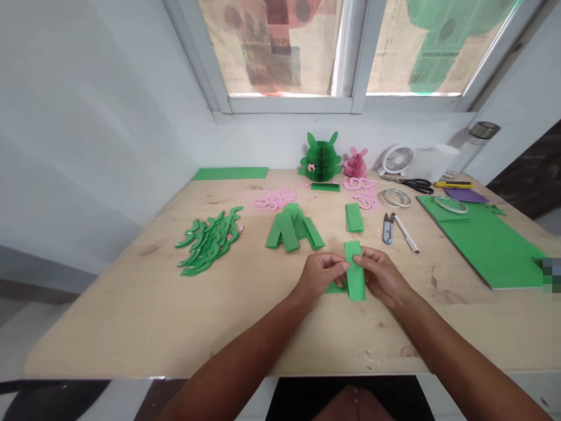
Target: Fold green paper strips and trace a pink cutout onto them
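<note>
Between my two hands is a narrow green paper strip (pixel 356 282), held upright near the table's front. My left hand (pixel 323 272) pinches its left edge, and my right hand (pixel 377 272) grips the right edge with the thumb on its face. Under my left fingers lies another green paper piece (pixel 335 287), partly hidden. Just beyond my hands sits a small stack of green paper with a drawn outline (pixel 354 217). Several folded green paper strips (pixel 289 229) lie to the left, past my left hand.
Green cut-out scraps (pixel 210 242) are heaped at left, pink scraps (pixel 276 199) behind. Blue thread snips (pixel 388 228) and a white pen (pixel 406 234) lie right of my hands. Green sheets (pixel 491 251) cover the right side. Paper honeycomb figures (pixel 322 161), a fan (pixel 397 159) and scissors (pixel 416 185) stand or lie at the back.
</note>
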The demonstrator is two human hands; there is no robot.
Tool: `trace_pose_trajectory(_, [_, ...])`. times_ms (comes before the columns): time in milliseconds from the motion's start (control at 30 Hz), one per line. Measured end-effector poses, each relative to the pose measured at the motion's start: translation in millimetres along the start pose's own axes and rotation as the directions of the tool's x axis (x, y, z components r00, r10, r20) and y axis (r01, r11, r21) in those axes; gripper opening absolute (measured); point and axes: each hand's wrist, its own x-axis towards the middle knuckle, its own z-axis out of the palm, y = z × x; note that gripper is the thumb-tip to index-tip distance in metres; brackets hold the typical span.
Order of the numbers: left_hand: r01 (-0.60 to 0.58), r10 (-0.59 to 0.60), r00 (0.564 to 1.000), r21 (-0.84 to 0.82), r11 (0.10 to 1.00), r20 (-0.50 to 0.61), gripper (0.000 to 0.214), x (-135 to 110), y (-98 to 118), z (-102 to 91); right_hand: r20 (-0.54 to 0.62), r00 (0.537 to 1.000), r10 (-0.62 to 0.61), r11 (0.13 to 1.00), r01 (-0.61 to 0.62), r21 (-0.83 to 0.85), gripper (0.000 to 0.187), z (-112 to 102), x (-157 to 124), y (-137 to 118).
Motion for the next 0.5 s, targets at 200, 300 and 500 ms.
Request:
trace_pose_trajectory(200, [-0.010,0.010,0.999,-0.007,1.000,-0.040,0.031,-0.5,1.1,1.3,-0.038,0.998,-0.043,0.998,0.041,-0.038,0.031,1.3,1.2,2.1])
trace_pose_trajectory(300, [-0.023,0.023,0.997,-0.001,1.000,-0.069,0.029,0.2,-0.1,1.8,-0.054,0.996,-0.068,0.996,0.065,-0.057,0.032,1.6,1.6,3.1])
trace_pose_trajectory(500, [-0.044,0.047,0.994,0.029,0.999,-0.104,0.027,-0.1,-0.6,3.1,-0.068,0.993,-0.091,0.993,0.086,-0.083,0.032,2.7,1.7,4.9])
